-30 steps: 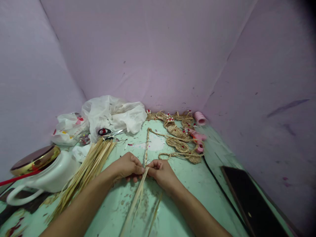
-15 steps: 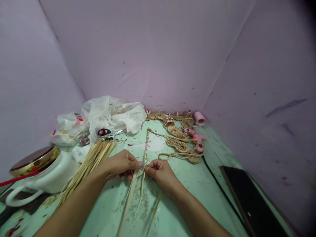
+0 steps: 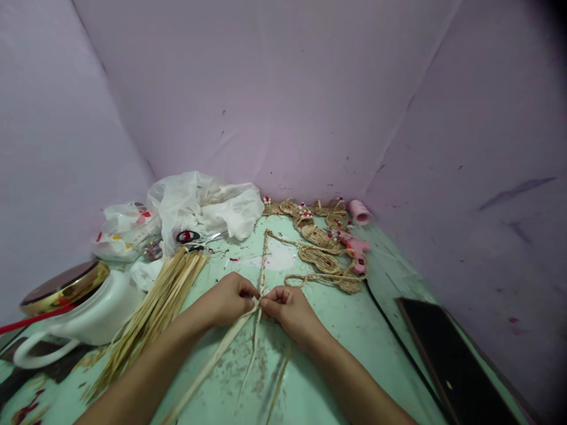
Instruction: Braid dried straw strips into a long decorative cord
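Note:
A thin straw-coloured braid (image 3: pixel 264 265) runs up the table from between my two hands, its far end joined to a length that lies over toward the woven pieces. My left hand (image 3: pixel 233 298) is closed in a pinch on a pale fibre strip (image 3: pixel 212 357) at the braid's lower end; the strip trails down to the lower left. Just to the right, my right hand (image 3: pixel 287 310) pinches the same end of the braid. A narrower loose strand (image 3: pixel 254 342) hangs down between the hands. The inner fingertips are partly hidden.
A bundle of dry fibre strips (image 3: pixel 163 295) lies left, by scissors (image 3: pixel 188 236), a white pot (image 3: pixel 97 316) and plastic bags (image 3: pixel 204 203). Coiled woven pieces (image 3: pixel 319 260), a pink glue gun (image 3: pixel 358 254), a pink spool (image 3: pixel 359 212) and a dark phone-like slab (image 3: pixel 460 366) are right.
My left hand has closed its fingers nearer the braid, and the wide pale strip has swung out to the left. My right hand stays at the braid's end.

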Motion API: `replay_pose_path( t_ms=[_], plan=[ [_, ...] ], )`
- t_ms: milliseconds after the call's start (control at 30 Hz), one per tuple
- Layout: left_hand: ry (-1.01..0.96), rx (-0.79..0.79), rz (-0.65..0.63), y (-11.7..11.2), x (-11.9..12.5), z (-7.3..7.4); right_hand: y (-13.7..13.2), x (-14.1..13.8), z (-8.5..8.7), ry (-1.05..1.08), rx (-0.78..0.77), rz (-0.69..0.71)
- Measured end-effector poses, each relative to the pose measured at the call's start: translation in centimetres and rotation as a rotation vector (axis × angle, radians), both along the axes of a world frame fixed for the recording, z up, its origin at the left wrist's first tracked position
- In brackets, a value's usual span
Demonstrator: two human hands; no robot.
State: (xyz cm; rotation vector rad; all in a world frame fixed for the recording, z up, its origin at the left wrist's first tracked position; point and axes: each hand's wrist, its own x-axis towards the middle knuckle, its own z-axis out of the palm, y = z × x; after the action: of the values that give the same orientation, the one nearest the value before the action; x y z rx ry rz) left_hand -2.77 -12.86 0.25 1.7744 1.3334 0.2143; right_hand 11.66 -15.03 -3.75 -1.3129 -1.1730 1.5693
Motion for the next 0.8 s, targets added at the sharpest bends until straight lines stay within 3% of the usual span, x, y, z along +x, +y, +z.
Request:
replay_pose_path(
  t_ms=[133,233,500,800],
  plan=[
    [-0.133,-0.246,0.21,0.38,-0.11,-0.2,0.04,-0.03,0.08,-0.021,-0.003,-0.006],
    [-0.166,-0.327,0.245,0.57,-0.33,-0.46,0.07,-0.05,0.03,-0.038,-0.006,-0.011],
    [-0.238,-0.406,0.234,0.43,-0.32,-0.59,0.03,-0.02,-0.42,-0.023,-0.003,-0.01],
    [-0.149,-0.288,0.226,0.28,-0.06,-0.12,0.05,-0.1,-0.09,-0.021,-0.009,-0.016]
  ],
)
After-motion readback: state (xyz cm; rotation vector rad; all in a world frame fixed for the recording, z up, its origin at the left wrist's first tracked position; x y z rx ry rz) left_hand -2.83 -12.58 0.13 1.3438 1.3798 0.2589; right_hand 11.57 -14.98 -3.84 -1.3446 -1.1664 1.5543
